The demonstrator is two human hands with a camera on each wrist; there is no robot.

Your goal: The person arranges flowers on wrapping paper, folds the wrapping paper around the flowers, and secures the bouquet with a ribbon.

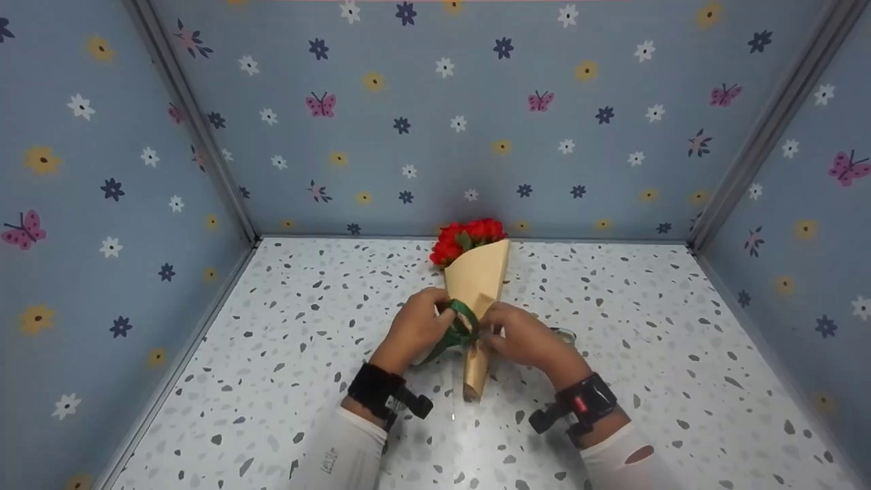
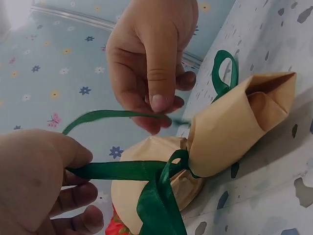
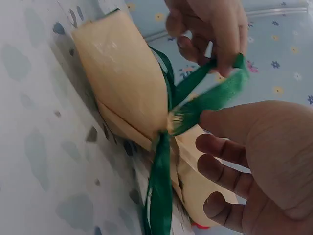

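Note:
A bouquet of red flowers (image 1: 452, 246) in tan wrapping paper (image 1: 473, 272) lies on the speckled table, blooms toward the back wall. Green ribbon (image 2: 115, 170) goes round the narrow waist of the paper, with a loop standing up toward the left. My left hand (image 1: 416, 327) pinches this ribbon between thumb and fingers, left of the waist. From the other side, my right hand (image 1: 522, 333) pinches a stretch of the ribbon (image 3: 193, 115) close to the waist. One ribbon tail (image 3: 159, 181) hangs down beside the paper in the right wrist view.
The white speckled tabletop (image 1: 272, 381) is bounded by blue floral panels (image 1: 435, 150) at the back and both sides. Flower heads are right by the back panel. A curl of ribbon (image 1: 565, 335) lies on the table just beyond my right hand.

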